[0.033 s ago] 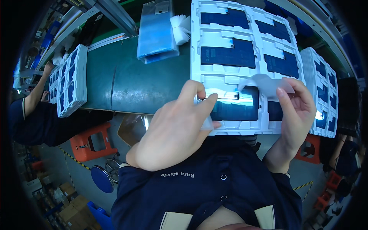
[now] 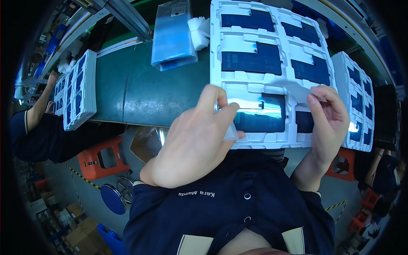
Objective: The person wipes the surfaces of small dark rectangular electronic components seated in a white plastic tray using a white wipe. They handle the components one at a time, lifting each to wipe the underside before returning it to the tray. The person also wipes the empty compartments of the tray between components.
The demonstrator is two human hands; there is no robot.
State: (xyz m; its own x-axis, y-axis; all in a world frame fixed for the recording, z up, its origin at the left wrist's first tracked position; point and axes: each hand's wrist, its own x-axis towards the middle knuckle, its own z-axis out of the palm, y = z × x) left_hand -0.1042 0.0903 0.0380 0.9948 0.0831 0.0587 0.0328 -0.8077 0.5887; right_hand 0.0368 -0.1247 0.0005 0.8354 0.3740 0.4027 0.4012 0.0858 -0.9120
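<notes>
A white plastic tray (image 2: pixel 216 78) of flat black batteries with cut-out corners lies before me. My right hand (image 2: pixel 329 112) pinches a thin translucent white strip (image 2: pixel 295 90) between thumb and fingers, and the strip reaches left over the tray. My left hand (image 2: pixel 193 136) is closed at the tray's near left corner, with a small piece of translucent film (image 2: pixel 230 133) showing at its fingers. Its fingertips are partly hidden. Just right of them sits a shiny black battery (image 2: pixel 265 119) in its pocket. Another battery (image 2: pixel 304 122) lies partly behind my right hand.
A blue-tinted clear plastic sleeve (image 2: pixel 172 42) and a bundle of white sheets (image 2: pixel 198 35) lie on the green table (image 2: pixel 146 95). Stacked battery trays stand at right (image 2: pixel 356 108) and left (image 2: pixel 80 93). A co-worker's arm (image 2: pixel 41 95) is beside the left stack. Orange stools (image 2: pixel 100 158) stand below.
The strip in my right hand has flattened from a raised curve and lies lower over the tray. Both hands stay nearly in place.
</notes>
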